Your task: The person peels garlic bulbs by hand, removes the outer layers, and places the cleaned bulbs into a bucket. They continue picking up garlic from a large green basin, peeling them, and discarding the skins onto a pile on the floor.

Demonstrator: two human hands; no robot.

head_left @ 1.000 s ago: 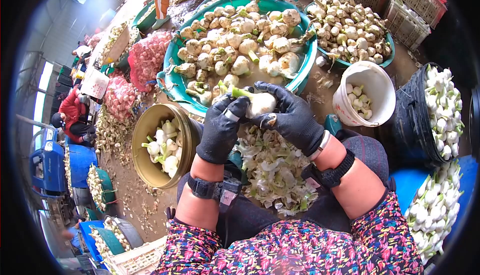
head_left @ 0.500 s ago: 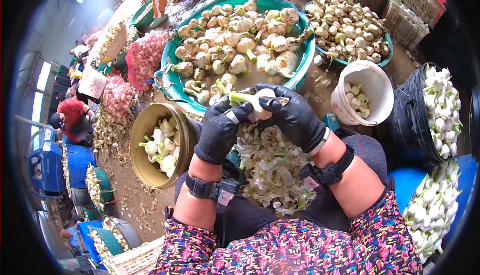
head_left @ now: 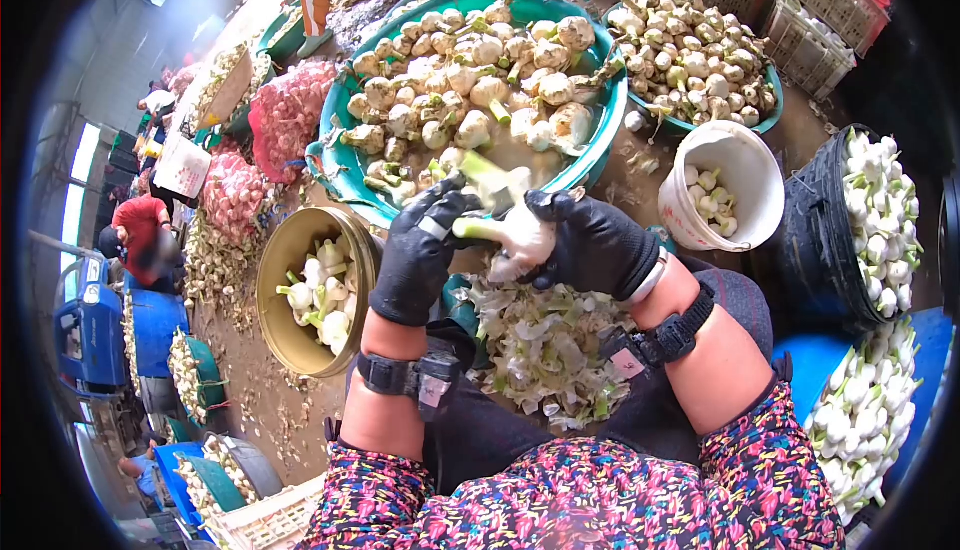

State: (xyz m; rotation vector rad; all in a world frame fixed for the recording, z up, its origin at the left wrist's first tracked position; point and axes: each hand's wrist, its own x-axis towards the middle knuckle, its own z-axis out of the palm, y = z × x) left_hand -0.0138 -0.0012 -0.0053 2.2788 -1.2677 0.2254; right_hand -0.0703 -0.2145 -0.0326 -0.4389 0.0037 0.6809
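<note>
A white garlic bulb (head_left: 530, 238) with a short green stem is in my right hand (head_left: 600, 250), whose black-gloved fingers are wrapped round its right side. The stem points left, toward my left hand (head_left: 412, 255). That hand, also black-gloved, is closed beside the stem, with a strip of garlic skin (head_left: 492, 182) at its fingertips; the strip is pale green and white and blurred by motion. Below both hands lies a heap of peeled skins (head_left: 550, 340) in my lap area. Just beyond them stands a teal basin (head_left: 612, 115) of unpeeled, soil-stained bulbs.
To the left is a tan bucket (head_left: 268, 295) with peeled bulbs; to the right, a white bucket (head_left: 680, 205) with several more. A black tub (head_left: 805, 240) of cleaned garlic stands farther right. Another basin (head_left: 772, 115) holds bulbs behind. A person in red (head_left: 140, 230) is at far left.
My hands have moved slightly apart. A strip of skin has come away from the bulb and is now above it. The bulb has dropped a little, and my left hand has shifted left.
</note>
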